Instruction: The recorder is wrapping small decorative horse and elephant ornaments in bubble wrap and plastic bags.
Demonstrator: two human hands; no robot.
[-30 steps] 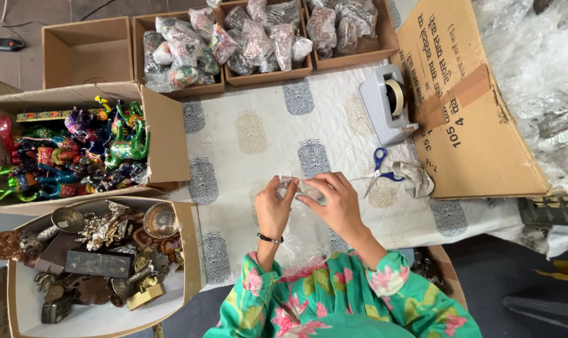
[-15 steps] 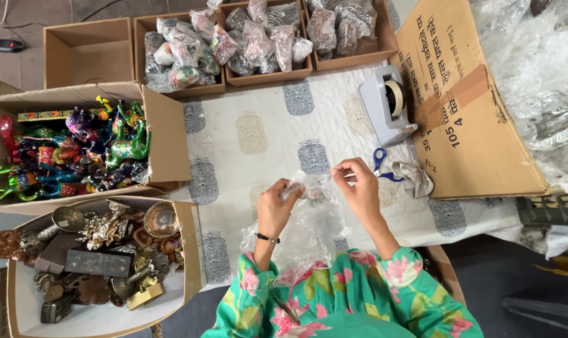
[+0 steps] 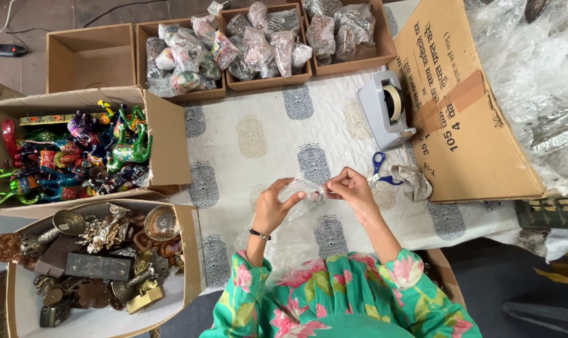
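Note:
My left hand [image 3: 276,206] and my right hand [image 3: 351,189] both pinch the top edge of a clear plastic bag [image 3: 296,219], close together, above the white patterned tablecloth [image 3: 259,134]. The bag hangs down toward my lap and is hard to see through. A dark bracelet sits on my left wrist. Blue-handled scissors [image 3: 378,168] lie just right of my right hand, beside a crumpled grey cloth [image 3: 412,179].
A grey tape dispenser [image 3: 386,109] stands at the back right. Boxes of wrapped items [image 3: 259,40] line the far edge. Left are a box of colourful figurines [image 3: 71,153] and a box of metal pieces [image 3: 96,256]. A large cardboard carton [image 3: 462,106] lies right.
My hands drew apart with the bag half a second ago and have now come back close together at its top edge.

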